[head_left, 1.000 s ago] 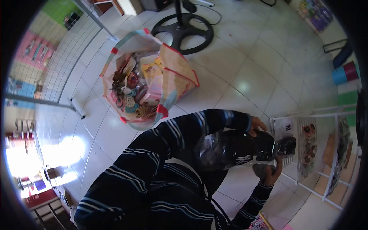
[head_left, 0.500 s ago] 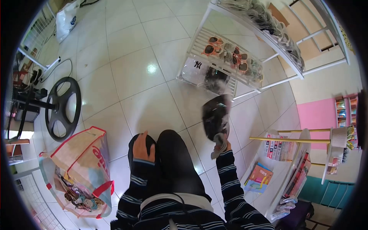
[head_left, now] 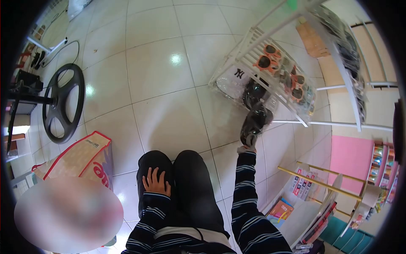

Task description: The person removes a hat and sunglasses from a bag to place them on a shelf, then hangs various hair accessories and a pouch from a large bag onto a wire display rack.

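Note:
My right hand (head_left: 248, 148) is closed around the near end of a black cap (head_left: 255, 122) wrapped in clear plastic. The arm is stretched forward, and the cap touches or overlaps another plastic-wrapped black cap (head_left: 254, 92) at the rack's low level. Beside that one lies a white cap (head_left: 231, 80) with dark "NY" lettering, also in plastic. My left hand (head_left: 156, 183) lies flat on my left knee with its fingers spread, holding nothing.
A white wire rack (head_left: 249, 53) carries orange sunglasses (head_left: 270, 57) above the caps. On the left are a steering wheel (head_left: 63, 103) and a large bag (head_left: 80, 156), partly covered by a blurred oval. A shelf with gold rails (head_left: 321, 184) and booklets (head_left: 281, 210) stands at right.
My right hand has moved forward with the wrapped cap, up to the low caps on the rack. My left hand stays on the knee, fingers now more spread. The view has shifted; a blurred oval appeared.

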Demonstrator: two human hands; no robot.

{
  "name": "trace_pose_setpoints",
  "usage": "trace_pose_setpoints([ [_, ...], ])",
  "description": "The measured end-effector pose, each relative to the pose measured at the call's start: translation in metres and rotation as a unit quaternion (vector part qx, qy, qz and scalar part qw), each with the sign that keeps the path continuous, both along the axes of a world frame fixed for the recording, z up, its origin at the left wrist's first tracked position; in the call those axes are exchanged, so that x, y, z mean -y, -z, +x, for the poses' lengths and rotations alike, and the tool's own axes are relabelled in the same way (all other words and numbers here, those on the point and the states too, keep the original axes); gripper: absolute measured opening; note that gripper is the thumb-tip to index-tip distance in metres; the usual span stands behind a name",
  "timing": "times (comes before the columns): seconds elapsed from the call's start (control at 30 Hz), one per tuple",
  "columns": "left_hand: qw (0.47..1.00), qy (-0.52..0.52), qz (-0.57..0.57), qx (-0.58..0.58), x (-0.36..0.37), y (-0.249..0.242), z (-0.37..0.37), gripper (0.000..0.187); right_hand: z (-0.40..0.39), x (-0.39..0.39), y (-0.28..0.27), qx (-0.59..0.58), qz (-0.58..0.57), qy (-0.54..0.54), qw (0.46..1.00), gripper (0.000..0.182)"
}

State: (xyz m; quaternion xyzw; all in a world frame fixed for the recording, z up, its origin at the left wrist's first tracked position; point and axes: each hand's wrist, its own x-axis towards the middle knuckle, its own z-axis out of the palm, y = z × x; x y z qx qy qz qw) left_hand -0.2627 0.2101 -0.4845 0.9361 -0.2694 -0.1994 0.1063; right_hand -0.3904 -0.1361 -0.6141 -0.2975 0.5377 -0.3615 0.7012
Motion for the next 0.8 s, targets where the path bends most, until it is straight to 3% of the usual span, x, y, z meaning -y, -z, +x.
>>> trace_pose_setpoints([
  [0.2,1.000,-0.005,0.009,0.000,0.002,0.000,0.000,0.035,-0.014,0.064,-0.014,-0.169,-0.167,0.002,0.971,0.040],
  [0.33,1.000,-0.010,-0.005,0.001,0.004,-0.005,0.004,0.034,0.002,0.149,-0.007,-0.357,-0.264,-0.121,0.888,0.049],
  [0.4,1.000,-0.014,-0.005,0.002,0.004,-0.004,0.004,0.034,0.008,0.179,0.012,-0.468,-0.309,-0.217,0.799,0.054],
  [0.43,1.000,-0.016,-0.005,-0.001,0.004,-0.003,0.004,0.034,0.005,0.190,0.025,-0.527,-0.338,-0.278,0.729,0.057],
  [0.5,1.000,-0.025,0.003,0.004,0.003,-0.002,0.004,0.035,-0.014,0.215,0.065,-0.611,-0.444,-0.385,0.530,0.061],
  [0.57,1.000,-0.022,-0.016,-0.005,0.003,-0.001,0.005,0.035,0.017,0.188,0.010,-0.624,-0.299,-0.484,0.535,0.076],
  [0.6,1.000,-0.026,-0.017,0.002,0.003,0.002,0.006,0.037,-0.002,0.200,0.040,-0.641,-0.544,-0.419,0.342,0.055],
  [0.7,1.000,-0.024,-0.014,0.003,0.004,0.005,0.001,0.036,0.007,0.174,0.014,-0.771,-0.399,-0.468,0.161,0.073],
  [0.73,1.000,-0.025,-0.010,0.002,0.005,0.005,0.002,0.037,0.011,0.167,0.010,-0.784,-0.380,-0.468,0.145,0.073],
  [0.8,0.999,-0.025,-0.030,-0.002,0.003,0.008,0.000,0.038,0.021,0.144,0.000,-0.781,-0.374,-0.457,0.204,0.074],
])
